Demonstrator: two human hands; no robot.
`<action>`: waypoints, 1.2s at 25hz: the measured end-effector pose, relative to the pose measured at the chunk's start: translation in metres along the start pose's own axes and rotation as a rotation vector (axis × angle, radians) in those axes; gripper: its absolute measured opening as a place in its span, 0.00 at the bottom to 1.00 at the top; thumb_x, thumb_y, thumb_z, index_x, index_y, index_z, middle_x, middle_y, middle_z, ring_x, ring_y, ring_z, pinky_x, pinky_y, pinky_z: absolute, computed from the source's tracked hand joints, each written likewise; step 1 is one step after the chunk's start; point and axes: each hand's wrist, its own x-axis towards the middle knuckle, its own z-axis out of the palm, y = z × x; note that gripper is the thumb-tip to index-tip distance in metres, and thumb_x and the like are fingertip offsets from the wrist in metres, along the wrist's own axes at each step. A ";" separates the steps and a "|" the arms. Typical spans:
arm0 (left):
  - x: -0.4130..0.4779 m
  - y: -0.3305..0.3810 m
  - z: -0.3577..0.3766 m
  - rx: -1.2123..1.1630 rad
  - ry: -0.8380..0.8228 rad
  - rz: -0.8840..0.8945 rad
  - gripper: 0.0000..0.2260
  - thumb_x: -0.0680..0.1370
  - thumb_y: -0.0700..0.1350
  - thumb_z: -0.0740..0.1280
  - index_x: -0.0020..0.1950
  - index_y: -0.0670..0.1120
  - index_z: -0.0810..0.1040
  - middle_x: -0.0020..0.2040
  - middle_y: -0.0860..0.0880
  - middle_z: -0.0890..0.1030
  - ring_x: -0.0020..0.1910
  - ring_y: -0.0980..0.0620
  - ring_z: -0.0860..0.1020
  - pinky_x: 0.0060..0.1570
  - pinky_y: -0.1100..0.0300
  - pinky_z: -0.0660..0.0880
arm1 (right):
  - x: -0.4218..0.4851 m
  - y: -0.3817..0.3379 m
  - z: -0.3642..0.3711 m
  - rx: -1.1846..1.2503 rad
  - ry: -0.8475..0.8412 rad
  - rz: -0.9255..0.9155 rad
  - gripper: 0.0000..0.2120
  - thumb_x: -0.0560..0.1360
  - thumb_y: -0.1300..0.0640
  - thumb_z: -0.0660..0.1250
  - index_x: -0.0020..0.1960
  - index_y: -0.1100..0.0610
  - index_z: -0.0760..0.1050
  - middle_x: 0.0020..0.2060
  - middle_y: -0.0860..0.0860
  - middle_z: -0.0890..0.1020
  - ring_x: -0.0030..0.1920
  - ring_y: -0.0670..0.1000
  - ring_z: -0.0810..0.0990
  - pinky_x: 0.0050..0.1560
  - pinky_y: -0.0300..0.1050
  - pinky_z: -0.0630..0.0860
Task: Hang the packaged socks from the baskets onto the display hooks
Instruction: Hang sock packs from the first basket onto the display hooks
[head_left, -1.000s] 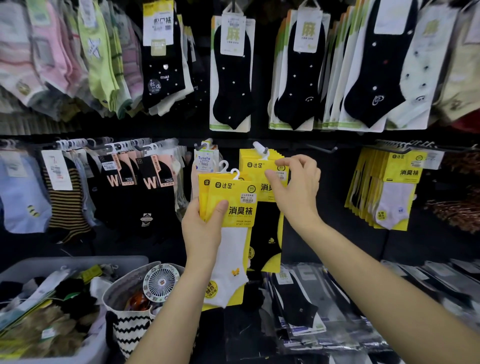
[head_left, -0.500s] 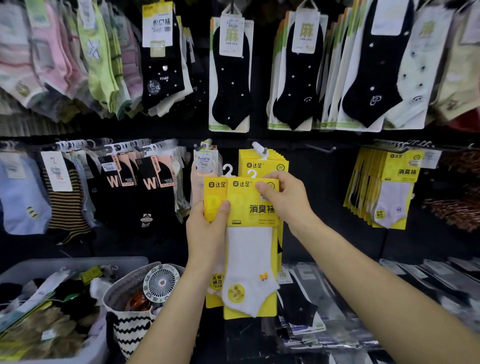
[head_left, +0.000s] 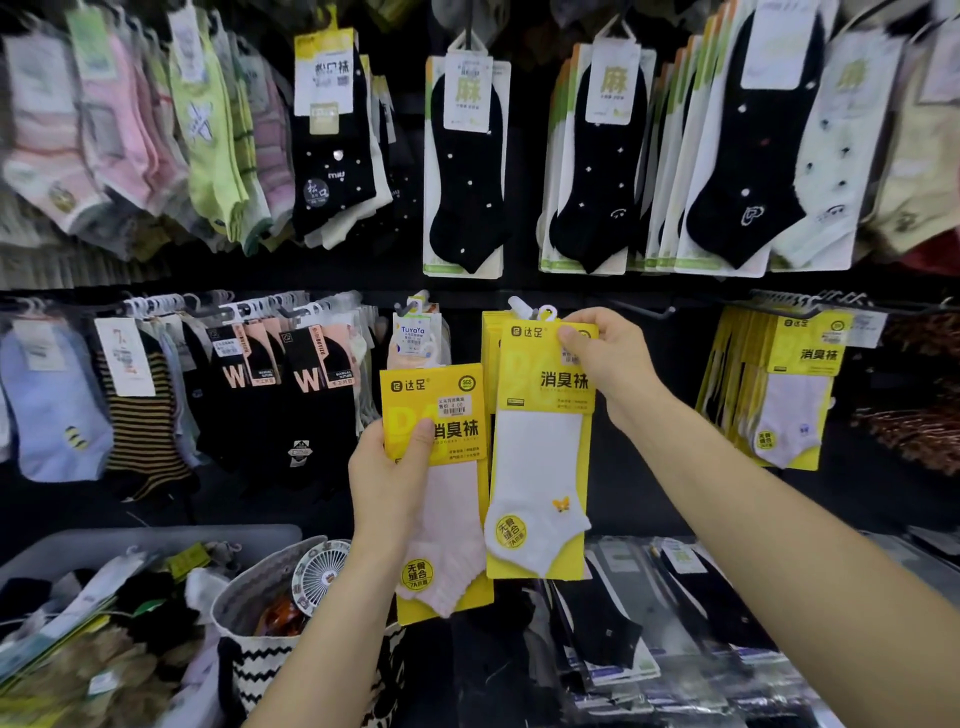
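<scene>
Pinched: two yellow sock packs

Right hand (head_left: 608, 364) pinches the top corner of the white-sock pack (head_left: 540, 467) at the middle display hook (head_left: 523, 307). Left hand (head_left: 389, 478) grips the pink-sock pack (head_left: 441, 525) just left of it, lower, above the woven basket (head_left: 260, 670).

Two hands (head_left: 389, 483) (head_left: 608, 364), two held sock packs (head_left: 441, 400) (head_left: 540, 467), two baskets (head_left: 156, 540) (head_left: 260, 670), one fan (head_left: 322, 571).

A single wide-angle camera on the person's head faces forward and slightly down at the display wall (head_left: 675, 364). It is close enough that the left hand (head_left: 389, 478) and right hand (head_left: 608, 358) reach the wall. A grey bin (head_left: 156, 540) lies at 8 o'clock and a woven basket (head_left: 244, 592) at 7 o'clock. The frame edges bow and blur.
</scene>
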 end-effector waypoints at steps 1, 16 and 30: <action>0.000 0.001 -0.002 0.001 0.008 -0.001 0.03 0.76 0.46 0.67 0.43 0.50 0.77 0.41 0.54 0.81 0.39 0.63 0.79 0.34 0.74 0.72 | 0.003 0.000 0.002 -0.010 -0.001 0.001 0.04 0.76 0.58 0.66 0.45 0.50 0.75 0.41 0.50 0.79 0.37 0.45 0.78 0.33 0.38 0.72; -0.003 0.000 0.003 0.019 0.003 -0.019 0.02 0.76 0.47 0.67 0.43 0.51 0.77 0.42 0.55 0.81 0.41 0.62 0.79 0.33 0.76 0.71 | 0.016 0.016 0.018 -0.243 0.014 -0.050 0.05 0.75 0.55 0.65 0.42 0.46 0.74 0.39 0.46 0.79 0.39 0.45 0.78 0.37 0.41 0.74; -0.018 0.004 0.042 -0.019 -0.141 0.035 0.04 0.76 0.44 0.67 0.44 0.54 0.78 0.40 0.58 0.82 0.38 0.67 0.79 0.36 0.74 0.73 | -0.038 0.027 0.000 -0.227 -0.024 -0.247 0.04 0.74 0.48 0.67 0.44 0.48 0.75 0.45 0.49 0.80 0.42 0.44 0.77 0.41 0.36 0.72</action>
